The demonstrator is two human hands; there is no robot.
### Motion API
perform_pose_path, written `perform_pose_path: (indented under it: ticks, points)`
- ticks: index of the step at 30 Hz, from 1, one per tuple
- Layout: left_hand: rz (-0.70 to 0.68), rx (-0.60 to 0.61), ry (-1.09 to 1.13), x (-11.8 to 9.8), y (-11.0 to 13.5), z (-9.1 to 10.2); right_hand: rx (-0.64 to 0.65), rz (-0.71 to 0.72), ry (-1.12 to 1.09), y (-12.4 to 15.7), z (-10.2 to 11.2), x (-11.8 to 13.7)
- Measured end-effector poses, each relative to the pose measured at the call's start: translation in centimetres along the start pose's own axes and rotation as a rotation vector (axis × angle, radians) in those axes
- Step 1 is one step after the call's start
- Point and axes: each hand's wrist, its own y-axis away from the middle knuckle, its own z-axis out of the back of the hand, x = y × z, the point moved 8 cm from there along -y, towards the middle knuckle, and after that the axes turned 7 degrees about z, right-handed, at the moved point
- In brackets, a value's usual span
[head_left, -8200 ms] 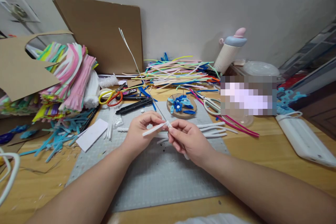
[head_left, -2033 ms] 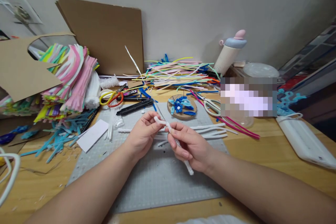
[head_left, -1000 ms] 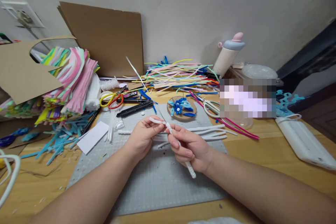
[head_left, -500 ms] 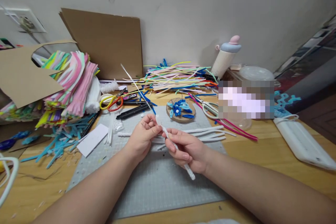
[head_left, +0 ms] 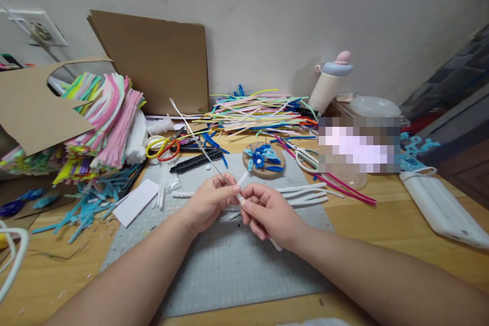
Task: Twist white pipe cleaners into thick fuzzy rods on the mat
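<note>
My left hand (head_left: 209, 202) pinches thin wire (head_left: 193, 137) and a white pipe cleaner together between thumb and fingers. The bare wire runs up and to the left from the fingertips, its far end split in two strands. Close beside it, my right hand (head_left: 272, 216) is closed round the same white pipe cleaner (head_left: 242, 180). Its short upper end sticks out above both thumbs, and the lower end shows below the right palm. Behind the hands, several white pipe cleaners (head_left: 305, 195) lie on the grey cutting mat (head_left: 244, 280). The exact joint between the fingertips is hidden.
Blue flower pieces (head_left: 260, 155) rest on a wooden slice (head_left: 263, 173). Scissors stand left (head_left: 168, 148) and right (head_left: 305, 158) of it. Pipe cleaner heaps (head_left: 260, 112) line the wall. A white device (head_left: 443, 209) lies at right, a bottle (head_left: 326, 86) behind.
My right hand has turned over and moved its fingers up to my left thumb. The pipe cleaner's upper end now tips to the right, and the wire has shifted slightly left and down.
</note>
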Motion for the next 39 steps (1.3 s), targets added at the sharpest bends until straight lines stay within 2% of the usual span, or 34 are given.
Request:
perform_pose_path:
  ticks: [4,6,8,11,16,27,31,34,39]
  points:
    - [0.083,0.106,-0.045,0.9,0.1,-1.4,-0.043,0.058,0.211,0.4,0.0,0.3]
    - [0.126,0.159,-0.033,1.1,0.2,-1.9,-0.018,0.052,0.240,0.5,-0.3,0.2]
    - [0.119,0.162,0.037,0.9,0.3,-1.9,0.008,0.035,0.225,0.5,-0.5,0.1]
    - [0.093,0.142,0.136,0.5,0.5,-1.6,0.052,0.007,0.101,0.4,-0.7,-0.1]
    - [0.053,0.200,0.219,0.1,0.8,-1.8,0.088,-0.028,-0.247,0.3,-1.0,0.4]
    - [-0.136,-0.014,0.178,-1.1,0.1,0.4,-0.002,-0.121,-0.621,-0.1,0.0,0.5]
    - [-0.213,-0.107,0.125,-1.5,0.2,0.9,0.019,-0.168,-0.696,0.1,-0.2,0.1]
    - [-0.266,-0.150,0.080,-1.8,0.5,0.8,0.061,-0.191,-0.690,0.1,-0.7,0.1]
    - [-0.284,-0.113,0.087,-1.7,0.7,-0.2,0.097,-0.215,-0.567,0.2,-1.1,-0.2]
